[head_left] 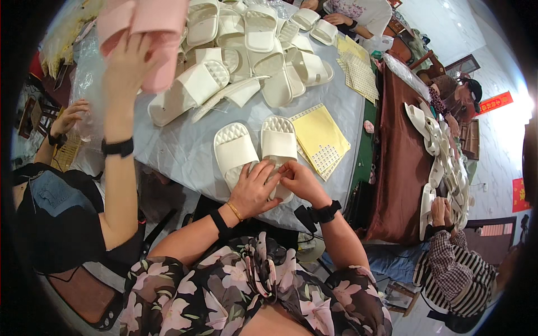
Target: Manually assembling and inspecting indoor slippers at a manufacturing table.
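A pair of cream slippers lies before me, toes pointing away: the left slipper (235, 152) and the right slipper (278, 140), both with quilted insoles. My left hand (255, 187) rests with fingers stretched across the heel part of the right slipper, its fingertips near the strap. Over the same heel, my right hand (302, 180) has thumb and forefinger pinched together. Whatever is between those fingers is too small or hidden to name. Just right of the pair lies a yellow sticker sheet (320, 134) with rows of small labels, partly used up.
A heap of cream slippers (246, 50) covers the table's far side. More yellow sheets (358, 70) lie far right. At left, another person's hand (126, 70) holds pink slippers (162, 33) up. On the right, people work at a brown-covered table (386, 162) with cream slippers.
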`<state>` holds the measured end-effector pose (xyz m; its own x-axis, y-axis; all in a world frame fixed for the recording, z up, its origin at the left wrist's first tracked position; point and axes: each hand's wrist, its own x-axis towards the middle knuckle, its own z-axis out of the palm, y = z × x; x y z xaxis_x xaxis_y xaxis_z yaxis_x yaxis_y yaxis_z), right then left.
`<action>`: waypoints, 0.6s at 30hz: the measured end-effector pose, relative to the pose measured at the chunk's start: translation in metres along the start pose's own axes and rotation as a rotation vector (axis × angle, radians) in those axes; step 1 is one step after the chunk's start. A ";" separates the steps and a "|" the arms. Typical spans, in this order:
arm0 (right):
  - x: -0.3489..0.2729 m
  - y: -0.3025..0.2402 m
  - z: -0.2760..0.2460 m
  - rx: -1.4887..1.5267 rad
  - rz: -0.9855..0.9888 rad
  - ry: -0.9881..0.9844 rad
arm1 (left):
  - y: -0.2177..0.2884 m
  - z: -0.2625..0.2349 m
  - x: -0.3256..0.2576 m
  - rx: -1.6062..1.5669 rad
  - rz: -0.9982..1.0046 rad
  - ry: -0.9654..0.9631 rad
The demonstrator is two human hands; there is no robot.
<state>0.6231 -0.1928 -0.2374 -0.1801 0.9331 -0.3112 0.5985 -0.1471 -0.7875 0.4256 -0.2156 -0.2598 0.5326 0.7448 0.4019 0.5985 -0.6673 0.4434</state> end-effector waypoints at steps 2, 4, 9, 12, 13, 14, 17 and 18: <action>0.001 0.003 0.000 0.001 -0.011 -0.004 | 0.000 0.001 0.000 0.005 0.002 -0.002; 0.001 0.002 0.000 0.001 -0.026 -0.009 | -0.001 0.001 -0.001 0.013 0.004 -0.002; -0.001 -0.001 -0.001 0.086 0.005 0.045 | -0.001 0.000 0.000 0.024 -0.002 -0.026; -0.008 0.002 -0.007 0.123 0.019 0.093 | 0.000 0.000 0.001 0.036 0.003 -0.025; -0.010 0.004 -0.008 0.126 0.017 0.094 | 0.000 0.000 0.001 0.039 0.004 -0.026; -0.014 0.008 -0.010 0.162 0.039 0.113 | 0.002 0.000 0.002 0.050 0.000 -0.038; -0.024 0.021 -0.012 0.257 0.063 0.152 | 0.005 -0.002 0.004 0.058 -0.017 -0.068; -0.029 0.025 -0.012 0.312 0.066 0.168 | 0.006 -0.003 0.004 0.054 -0.034 -0.084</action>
<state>0.6530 -0.2193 -0.2419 -0.0024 0.9554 -0.2953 0.3332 -0.2777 -0.9010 0.4297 -0.2163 -0.2533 0.5584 0.7661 0.3182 0.6471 -0.6423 0.4108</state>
